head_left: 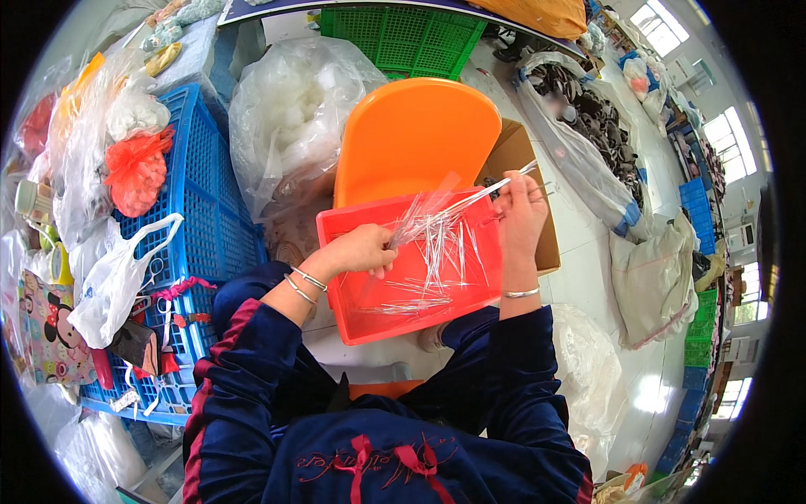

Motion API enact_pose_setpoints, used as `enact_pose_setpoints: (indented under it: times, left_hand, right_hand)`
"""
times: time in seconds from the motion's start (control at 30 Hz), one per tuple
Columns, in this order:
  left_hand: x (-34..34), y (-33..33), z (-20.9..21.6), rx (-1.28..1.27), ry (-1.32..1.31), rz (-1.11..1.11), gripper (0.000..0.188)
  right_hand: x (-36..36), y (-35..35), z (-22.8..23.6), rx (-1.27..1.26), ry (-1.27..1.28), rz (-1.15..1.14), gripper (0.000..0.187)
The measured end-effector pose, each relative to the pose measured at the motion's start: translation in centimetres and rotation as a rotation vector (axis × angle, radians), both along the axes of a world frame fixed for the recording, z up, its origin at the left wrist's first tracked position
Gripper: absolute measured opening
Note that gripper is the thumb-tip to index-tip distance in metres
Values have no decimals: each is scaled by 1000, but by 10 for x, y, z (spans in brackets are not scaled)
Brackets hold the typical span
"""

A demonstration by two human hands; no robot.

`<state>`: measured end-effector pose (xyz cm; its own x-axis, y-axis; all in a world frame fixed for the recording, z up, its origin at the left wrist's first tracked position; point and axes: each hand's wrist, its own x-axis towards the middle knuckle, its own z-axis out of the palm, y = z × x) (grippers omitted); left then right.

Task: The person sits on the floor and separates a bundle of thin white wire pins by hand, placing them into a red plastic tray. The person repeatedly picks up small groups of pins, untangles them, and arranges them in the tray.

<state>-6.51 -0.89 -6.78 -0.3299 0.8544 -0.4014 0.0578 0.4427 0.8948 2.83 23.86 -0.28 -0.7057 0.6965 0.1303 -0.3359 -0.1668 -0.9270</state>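
Head view: we look down on both bare hands working over a red tray (348, 290), which sits above the lap and in front of an orange chair (416, 139). A bundle of thin silvery strands (457, 204) stretches between the hands, slanting up from left to right across the tray's far side.

The left forearm comes in from the lower left, its dark blue sleeve (252, 344) pushed back behind two bracelets (304, 287). We see the left hand (365, 249) reach rightward over the tray, back upward, fingers curled in nearly closed around the near end of the bundle.

The right forearm rises almost straight from below, with one bracelet (521, 293) at the wrist. Its hand, the right hand (520, 210), stands higher than the left, over the tray's right edge. Its fingers bend inward and pinch the upper end of the bundle, whose tips poke out past them; we cannot tell exactly how the thumb lies.

Below the hands, loose strands (437, 256) lie scattered across the tray floor, some crossing. A brown cardboard box (547, 244) stands just beyond the right hand.
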Motion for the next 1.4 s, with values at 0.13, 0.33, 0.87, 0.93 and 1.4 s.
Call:
enact_pose_setpoints:
  times: [0.13,0.33,0.87,0.93,1.4]
  left_hand:
    - [-2,-2,-10,-93,-82,108,21]
    - [0,-8,-29,-50,-297,400,26]
    - [6,-7,17,137,499,227,27]
    - [12,8,18,313,491,239,25]
    - [20,30,15,387,29,296,21]
  right_hand:
    - [10,19,15,38,100,-93,14]
    - [20,5,22,160,23,1,14]
    - [11,-58,-30,826,-393,464,11]
    - [9,-61,-32,772,-385,454,12]
    - [9,-54,-32,613,-209,466,8]
